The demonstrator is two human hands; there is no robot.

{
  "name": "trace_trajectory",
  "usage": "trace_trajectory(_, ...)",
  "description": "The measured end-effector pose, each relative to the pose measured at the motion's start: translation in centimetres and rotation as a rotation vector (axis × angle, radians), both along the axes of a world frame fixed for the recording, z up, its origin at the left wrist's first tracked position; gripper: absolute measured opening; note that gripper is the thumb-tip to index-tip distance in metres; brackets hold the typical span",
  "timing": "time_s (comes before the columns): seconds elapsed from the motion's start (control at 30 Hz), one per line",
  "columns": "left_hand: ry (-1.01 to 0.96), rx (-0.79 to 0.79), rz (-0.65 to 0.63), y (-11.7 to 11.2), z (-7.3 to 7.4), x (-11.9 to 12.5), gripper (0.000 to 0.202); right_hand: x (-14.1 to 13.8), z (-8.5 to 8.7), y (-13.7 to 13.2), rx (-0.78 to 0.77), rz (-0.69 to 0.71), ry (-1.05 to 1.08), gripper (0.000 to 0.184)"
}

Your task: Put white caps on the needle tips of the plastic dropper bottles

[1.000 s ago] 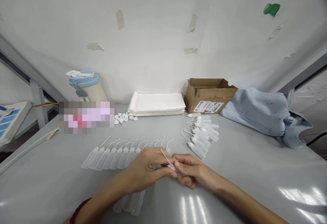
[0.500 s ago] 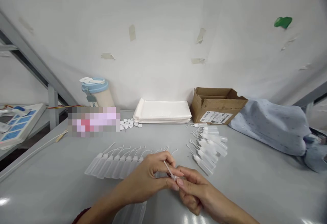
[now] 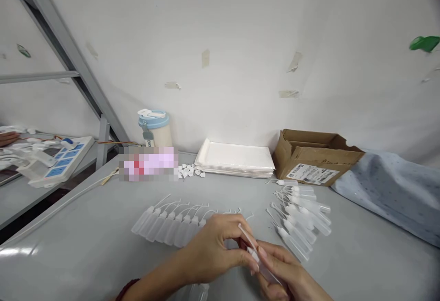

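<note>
A small translucent squeeze bottle [image 3: 267, 273] with a white top and a thin strip sticking up from it is between my two hands, in front of me. My right hand [image 3: 287, 269] is wrapped round its body, thumb along the side. At its neck, my left hand [image 3: 220, 248] is closed with thumb and fingers about the white top. Behind my left hand lies a neat row of similar bottles [image 3: 168, 227], their thin strips pointing away. A looser group of such bottles [image 3: 297, 237] lies beyond my right hand. More clear plastic [image 3: 198, 292] shows below my left forearm.
Small white caps [image 3: 187, 171] are heaped near a stack of white padded envelopes [image 3: 237, 156]. An open cardboard box [image 3: 316, 163] stands beside a pale blue cloth [image 3: 388, 186]. A lidded cup [image 3: 156, 129], a blurred pink item [image 3: 149, 163] and a cable [image 3: 75, 193] are at left.
The view has shifted left, so things appear further right. The bottle has come into clearer sight, tilted, with my right hand lower along its body. Both hands stay on it.
</note>
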State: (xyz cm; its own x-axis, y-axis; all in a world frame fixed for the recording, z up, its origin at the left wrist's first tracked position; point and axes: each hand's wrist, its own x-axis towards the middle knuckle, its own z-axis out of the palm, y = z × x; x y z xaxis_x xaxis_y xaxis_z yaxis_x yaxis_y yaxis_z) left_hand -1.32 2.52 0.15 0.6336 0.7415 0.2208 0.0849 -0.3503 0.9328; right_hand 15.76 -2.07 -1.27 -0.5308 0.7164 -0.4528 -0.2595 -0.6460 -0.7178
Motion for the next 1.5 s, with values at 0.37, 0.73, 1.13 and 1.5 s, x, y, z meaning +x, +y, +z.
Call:
trace_trajectory(0.37,0.097,0.096,0.030,-0.09,0.02,-0.27,0.015,-0.19,0.16,0.14,0.000,0.016,-0.045,0.045)
trace_trajectory(0.73,0.024,-0.125,-0.129,0.15,0.53,-0.88,0.011,-0.14,-0.71,-0.31,-0.002,0.063,0.057,0.044)
trace_trajectory(1.13,0.058,0.005,-0.093,0.06,0.37,-0.52,0.011,0.19,-0.39,-0.35,0.005,0.041,0.007,0.041)
trace_trajectory(1.5,0.136,0.071,-0.063,-0.24,0.79,-0.73,0.012,0.23,0.07,-0.56,0.120,0.022,-0.109,0.046)
